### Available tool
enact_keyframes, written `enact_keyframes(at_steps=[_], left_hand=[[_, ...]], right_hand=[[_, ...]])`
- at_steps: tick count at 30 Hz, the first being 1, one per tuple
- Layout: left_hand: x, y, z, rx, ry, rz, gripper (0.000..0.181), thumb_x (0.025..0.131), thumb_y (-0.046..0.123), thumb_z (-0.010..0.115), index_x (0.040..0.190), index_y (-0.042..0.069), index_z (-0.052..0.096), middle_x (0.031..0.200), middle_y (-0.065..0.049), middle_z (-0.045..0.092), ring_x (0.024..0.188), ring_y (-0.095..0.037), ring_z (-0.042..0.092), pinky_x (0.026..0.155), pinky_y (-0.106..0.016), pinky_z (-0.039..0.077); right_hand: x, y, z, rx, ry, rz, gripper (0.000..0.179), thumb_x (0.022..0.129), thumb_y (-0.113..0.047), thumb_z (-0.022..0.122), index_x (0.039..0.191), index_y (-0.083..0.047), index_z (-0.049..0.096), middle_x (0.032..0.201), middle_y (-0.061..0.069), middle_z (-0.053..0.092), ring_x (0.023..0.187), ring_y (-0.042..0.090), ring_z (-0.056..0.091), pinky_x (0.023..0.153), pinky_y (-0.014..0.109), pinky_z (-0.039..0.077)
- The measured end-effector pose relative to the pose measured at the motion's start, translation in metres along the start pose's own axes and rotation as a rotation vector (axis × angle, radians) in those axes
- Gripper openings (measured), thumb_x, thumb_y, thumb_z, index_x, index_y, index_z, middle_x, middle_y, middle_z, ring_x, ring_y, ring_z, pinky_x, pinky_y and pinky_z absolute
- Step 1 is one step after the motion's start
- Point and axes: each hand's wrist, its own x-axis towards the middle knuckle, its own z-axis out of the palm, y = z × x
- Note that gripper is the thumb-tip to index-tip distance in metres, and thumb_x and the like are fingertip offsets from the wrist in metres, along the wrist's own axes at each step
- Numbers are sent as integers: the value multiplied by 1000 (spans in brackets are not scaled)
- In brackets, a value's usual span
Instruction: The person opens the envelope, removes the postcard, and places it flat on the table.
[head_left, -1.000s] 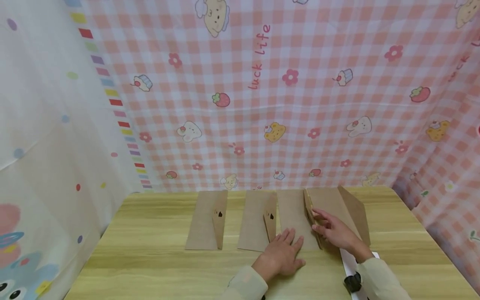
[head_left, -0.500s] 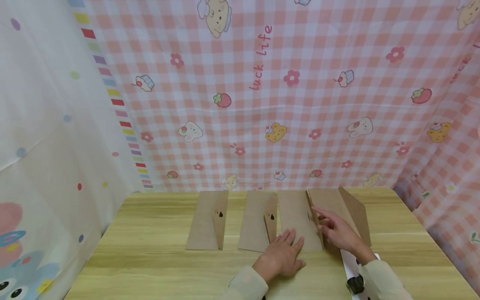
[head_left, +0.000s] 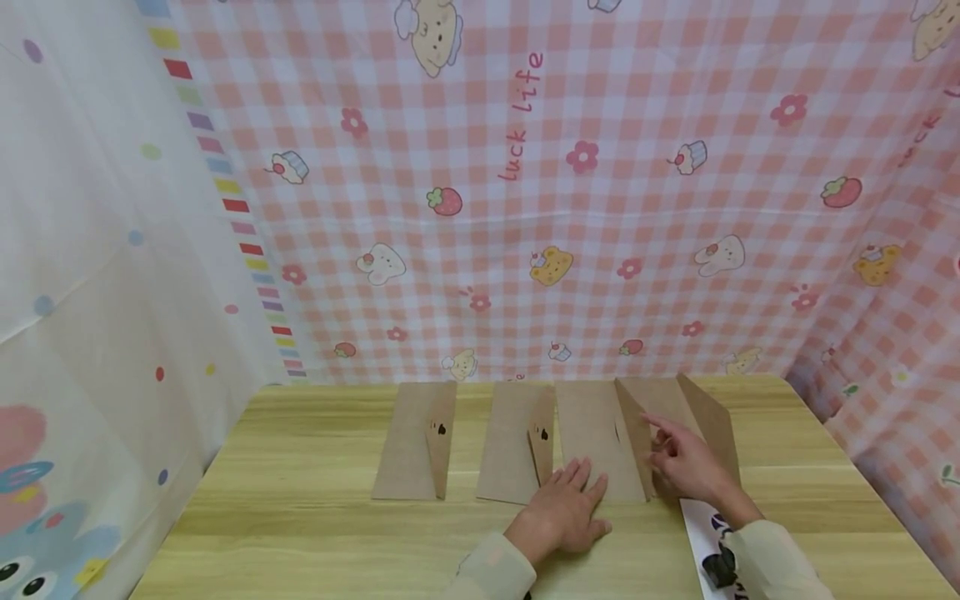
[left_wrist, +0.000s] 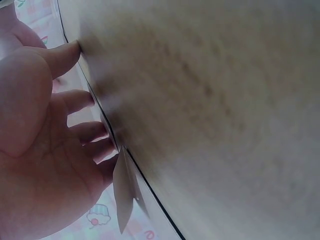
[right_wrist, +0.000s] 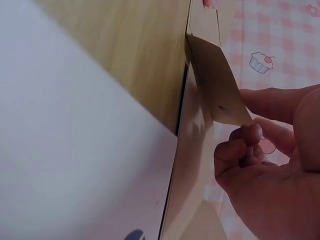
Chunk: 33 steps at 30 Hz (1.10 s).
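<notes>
Several brown kraft-paper envelopes stand in a row on the table, their flaps on the right side. Flat on the near end of the third envelope (head_left: 585, 417) and the wood beside it rests my left hand (head_left: 562, 510), fingers spread. My right hand (head_left: 686, 462) pinches the corner of that envelope's raised flap (right_wrist: 215, 75) between thumb and fingers, as the right wrist view shows. The flap leans over the last envelope (head_left: 667, 396), whose own flap (head_left: 716, 425) stands up. A short slit shows in the third envelope's face.
To the left lie two envelopes, the first (head_left: 405, 442) and second (head_left: 506, 442), with black marks on their half-raised flaps. A white sheet with dark print (head_left: 697, 533) lies under my right forearm. Patterned cloth hangs behind the wooden table (head_left: 300, 533).
The third envelope's flap has swung up and to the right with my right hand, uncovering the slit. My left hand has stayed in place.
</notes>
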Motion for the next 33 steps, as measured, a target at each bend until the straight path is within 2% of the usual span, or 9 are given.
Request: enact_keyframes(at_steps=[8, 23, 27, 33], left_hand=[[-1, -1, 0, -16, -10, -2, 65, 100, 56, 44, 157, 31, 28, 165, 1, 19, 152, -14, 16, 120, -30, 21], [1, -1, 3, -15, 0, -1, 65, 100, 57, 42, 157, 31, 27, 165, 1, 18, 152, -14, 16, 121, -30, 21], [1, -1, 2, -10, 1, 1, 65, 100, 57, 42, 157, 31, 28, 165, 1, 19, 152, -14, 16, 120, -30, 21], [-2, -1, 0, -13, 1, 1, 64, 100, 56, 43, 157, 30, 28, 165, 1, 19, 152, -14, 16, 120, -30, 21]], right_hand=[[1, 5, 0, -98, 49, -37, 55, 79, 11, 68, 132, 13, 52, 89, 9, 49, 78, 18, 48, 64, 26, 42], [3, 6, -4, -152, 12, 26, 59, 80, 5, 71, 134, 15, 50, 99, 16, 51, 85, 25, 51, 69, 35, 46], [4, 7, -3, -163, 21, 17, 58, 78, 6, 71, 131, 17, 52, 100, 17, 53, 85, 25, 53, 71, 38, 47], [6, 6, -2, -190, 49, -20, 54, 74, 4, 73, 125, 17, 57, 96, 16, 56, 81, 23, 51, 70, 36, 45]])
